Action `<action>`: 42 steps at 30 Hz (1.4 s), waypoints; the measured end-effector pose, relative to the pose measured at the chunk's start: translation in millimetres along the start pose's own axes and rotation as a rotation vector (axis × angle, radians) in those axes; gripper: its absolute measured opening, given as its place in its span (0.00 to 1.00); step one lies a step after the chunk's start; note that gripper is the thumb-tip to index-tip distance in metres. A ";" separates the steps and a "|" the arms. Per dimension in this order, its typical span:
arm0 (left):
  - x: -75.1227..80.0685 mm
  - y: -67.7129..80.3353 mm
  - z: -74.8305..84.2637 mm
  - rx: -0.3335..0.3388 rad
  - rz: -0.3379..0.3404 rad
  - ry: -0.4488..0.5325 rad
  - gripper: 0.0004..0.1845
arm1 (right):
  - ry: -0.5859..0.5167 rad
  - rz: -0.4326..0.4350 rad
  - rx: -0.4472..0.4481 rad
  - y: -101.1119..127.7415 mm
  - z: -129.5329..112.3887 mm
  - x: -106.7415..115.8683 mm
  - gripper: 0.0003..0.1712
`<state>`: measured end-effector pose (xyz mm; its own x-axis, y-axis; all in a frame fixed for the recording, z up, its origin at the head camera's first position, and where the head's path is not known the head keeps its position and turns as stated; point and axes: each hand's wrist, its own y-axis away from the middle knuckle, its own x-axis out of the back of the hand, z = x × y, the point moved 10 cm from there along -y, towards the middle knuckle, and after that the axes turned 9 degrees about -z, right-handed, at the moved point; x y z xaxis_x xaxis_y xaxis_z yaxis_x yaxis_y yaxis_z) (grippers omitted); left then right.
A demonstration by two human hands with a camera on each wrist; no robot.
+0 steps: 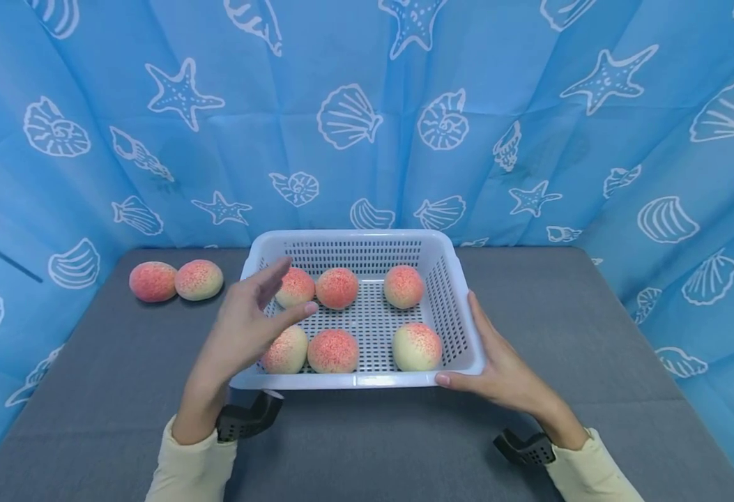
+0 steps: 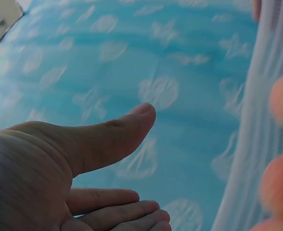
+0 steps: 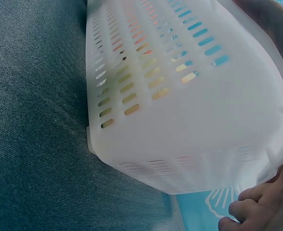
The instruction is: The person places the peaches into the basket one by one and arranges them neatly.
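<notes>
A white perforated plastic basket (image 1: 360,381) stands on the table with several peaches inside. At its front right corner my right hand (image 1: 503,369) holds the rim, thumb over the front edge and fingers along the right side. My left hand (image 1: 238,336) hovers above the basket's left side with nothing in it, thumb and fingers spread apart. Below and beside that hand are a pale peach (image 1: 286,351) and a redder peach (image 1: 296,287), both partly covered by it. In the left wrist view, the thumb (image 2: 117,137) extends toward the basket wall (image 2: 247,125).
Two more peaches, one red (image 1: 153,282) and one paler (image 1: 199,279), lie side by side on the grey table (image 1: 122,390) at the back left. Behind the table hangs a blue curtain (image 1: 367,181) with white shell and starfish prints.
</notes>
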<state>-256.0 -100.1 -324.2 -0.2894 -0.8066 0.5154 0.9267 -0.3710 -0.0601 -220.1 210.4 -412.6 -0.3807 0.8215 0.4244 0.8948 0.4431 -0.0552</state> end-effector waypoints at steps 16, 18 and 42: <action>122.8 20.1 -128.3 0.194 0.561 -0.133 0.45 | -0.004 -0.001 -0.002 0.2 -0.8 0.9 0.75; 121.3 14.8 -144.5 0.229 0.582 -0.168 0.46 | -0.005 -0.002 -0.003 0.2 -0.6 0.8 0.75; 112.3 3.2 -193.5 0.264 0.593 -0.127 0.39 | -0.003 -0.003 -0.011 -0.8 -0.3 -0.7 0.75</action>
<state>-332.0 -280.9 -431.9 0.3032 -0.7727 0.5576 0.9528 0.2572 -0.1616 -220.5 209.3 -412.6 -0.3841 0.8212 0.4219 0.8961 0.4417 -0.0441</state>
